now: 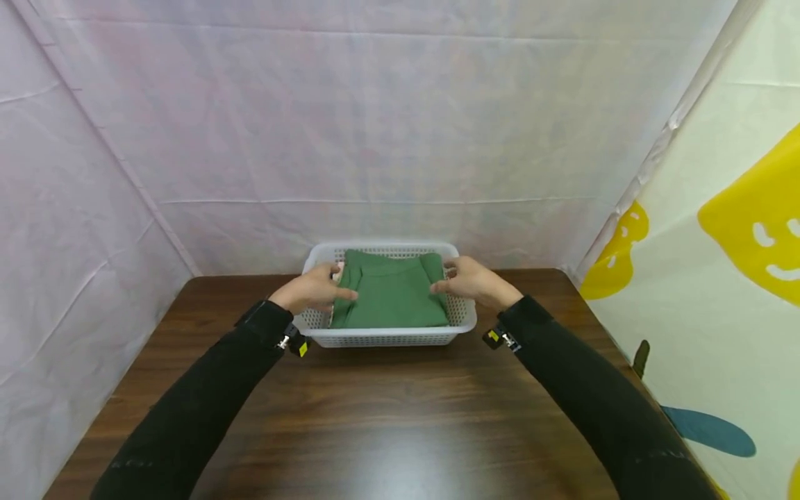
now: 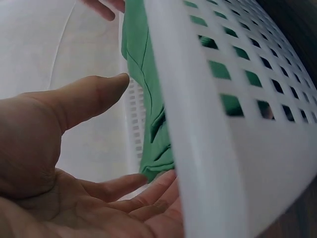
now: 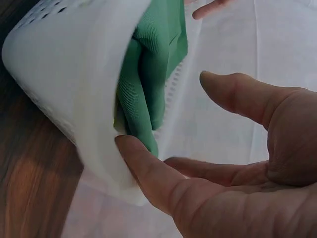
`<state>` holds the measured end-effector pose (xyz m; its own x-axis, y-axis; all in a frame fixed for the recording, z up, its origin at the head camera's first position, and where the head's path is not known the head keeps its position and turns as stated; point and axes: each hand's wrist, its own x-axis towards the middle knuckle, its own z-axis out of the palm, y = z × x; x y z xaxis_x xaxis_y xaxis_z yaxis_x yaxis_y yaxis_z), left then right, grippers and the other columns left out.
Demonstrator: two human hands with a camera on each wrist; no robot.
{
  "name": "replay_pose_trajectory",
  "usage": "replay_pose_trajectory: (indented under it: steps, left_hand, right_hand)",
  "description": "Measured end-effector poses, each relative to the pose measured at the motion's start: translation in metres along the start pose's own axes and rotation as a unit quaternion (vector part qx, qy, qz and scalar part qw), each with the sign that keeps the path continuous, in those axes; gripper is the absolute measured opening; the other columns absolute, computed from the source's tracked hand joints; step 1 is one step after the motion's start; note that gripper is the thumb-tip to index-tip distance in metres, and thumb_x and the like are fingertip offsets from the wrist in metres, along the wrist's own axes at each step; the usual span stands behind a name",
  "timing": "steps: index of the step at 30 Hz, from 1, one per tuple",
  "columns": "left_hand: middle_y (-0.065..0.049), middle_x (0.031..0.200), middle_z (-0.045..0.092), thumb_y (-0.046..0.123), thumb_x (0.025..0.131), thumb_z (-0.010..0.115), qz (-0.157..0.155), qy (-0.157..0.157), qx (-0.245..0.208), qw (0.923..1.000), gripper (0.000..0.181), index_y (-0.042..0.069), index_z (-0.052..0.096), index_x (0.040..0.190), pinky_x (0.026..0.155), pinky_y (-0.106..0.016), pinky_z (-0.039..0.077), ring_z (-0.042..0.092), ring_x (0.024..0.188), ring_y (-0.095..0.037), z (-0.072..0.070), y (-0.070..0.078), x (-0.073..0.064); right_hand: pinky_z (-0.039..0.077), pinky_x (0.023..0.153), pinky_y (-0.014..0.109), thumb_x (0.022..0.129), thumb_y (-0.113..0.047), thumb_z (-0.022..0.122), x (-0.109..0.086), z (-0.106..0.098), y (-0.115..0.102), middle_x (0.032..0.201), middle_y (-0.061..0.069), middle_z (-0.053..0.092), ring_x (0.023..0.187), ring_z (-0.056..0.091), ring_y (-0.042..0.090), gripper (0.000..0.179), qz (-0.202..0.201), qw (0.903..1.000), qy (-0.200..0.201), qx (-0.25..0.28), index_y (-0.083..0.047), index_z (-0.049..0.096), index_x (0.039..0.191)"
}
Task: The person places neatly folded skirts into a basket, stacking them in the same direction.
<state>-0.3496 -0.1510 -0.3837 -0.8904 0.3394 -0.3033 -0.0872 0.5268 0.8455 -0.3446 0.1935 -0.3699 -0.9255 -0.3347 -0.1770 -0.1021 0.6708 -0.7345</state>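
A white plastic basket [image 1: 382, 333] with perforated walls stands at the back of the table, and a folded green garment [image 1: 394, 295] lies inside it. My left hand [image 1: 315, 287] reaches over the basket's left rim, thumb spread from the fingers. In the left wrist view its fingertips [image 2: 163, 186] are right at the green fold. Over the right rim comes my right hand [image 1: 473, 280], its thumb also apart. The right wrist view shows its index fingertip [image 3: 128, 145] beside the folded edge, just inside the rim. Neither hand grips the garment.
The brown wooden table [image 1: 387, 410] extends toward me from the basket. A white fabric wall [image 1: 387, 139] rises close behind it. Another hanging sheet [image 1: 706, 292] with yellow smiling shapes borders the right side.
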Motion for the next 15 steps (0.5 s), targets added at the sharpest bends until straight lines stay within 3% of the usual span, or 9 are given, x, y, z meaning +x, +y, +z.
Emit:
replay_pose_trajectory:
  steps: [3, 7, 10, 15]
  left_hand:
    - [-0.030, 0.153, 0.029, 0.024, 0.097, 0.072, 0.020, 0.004, 0.025, 0.9995, 0.089, 0.006, 0.012, 0.160, 0.095, -0.048, 0.052, 0.044, 0.132, -0.042, -0.001, -0.002, -0.007]
    - [-0.030, 0.150, 0.032, 0.027, 0.098, 0.070, 0.054, 0.017, 0.062, 0.9964, 0.083, 0.006, 0.017, 0.159, 0.094, -0.046, 0.052, 0.044, 0.131, -0.044, -0.005, -0.005, -0.019]
    - [-0.026, 0.150, 0.035, 0.033, 0.098, 0.070, 0.073, 0.034, 0.094, 0.9923, 0.079, 0.010, 0.024, 0.158, 0.096, -0.048, 0.049, 0.044, 0.131, -0.042, -0.008, -0.007, -0.029]
    - [-0.017, 0.151, 0.038, 0.036, 0.098, 0.070, 0.113, 0.072, 0.123, 0.9833, 0.072, 0.013, 0.032, 0.155, 0.096, -0.049, 0.049, 0.046, 0.131, -0.039, -0.012, -0.013, -0.039]
  right_hand:
    - [0.046, 0.103, 0.047, 0.098, -0.035, 0.069, -0.005, -0.001, 0.003, 0.153, 0.021, 0.038, 0.136, 0.042, 0.036, 0.077, -0.022, 0.9997, 0.010, -0.011, -0.003, 0.029, 0.156]
    - [0.051, 0.095, 0.045, 0.099, -0.036, 0.067, -0.011, -0.003, 0.008, 0.148, 0.019, 0.045, 0.126, 0.052, 0.032, 0.067, -0.052, 0.9975, 0.037, -0.029, -0.006, 0.039, 0.152]
    - [0.053, 0.092, 0.043, 0.099, -0.034, 0.067, -0.014, -0.005, 0.015, 0.147, 0.019, 0.047, 0.124, 0.054, 0.033, 0.061, -0.080, 0.9949, 0.053, -0.033, -0.008, 0.044, 0.150]
    - [0.048, 0.100, 0.044, 0.099, -0.032, 0.068, -0.023, -0.010, 0.027, 0.148, 0.019, 0.045, 0.131, 0.048, 0.038, 0.061, -0.116, 0.9901, 0.070, -0.035, -0.010, 0.044, 0.150]
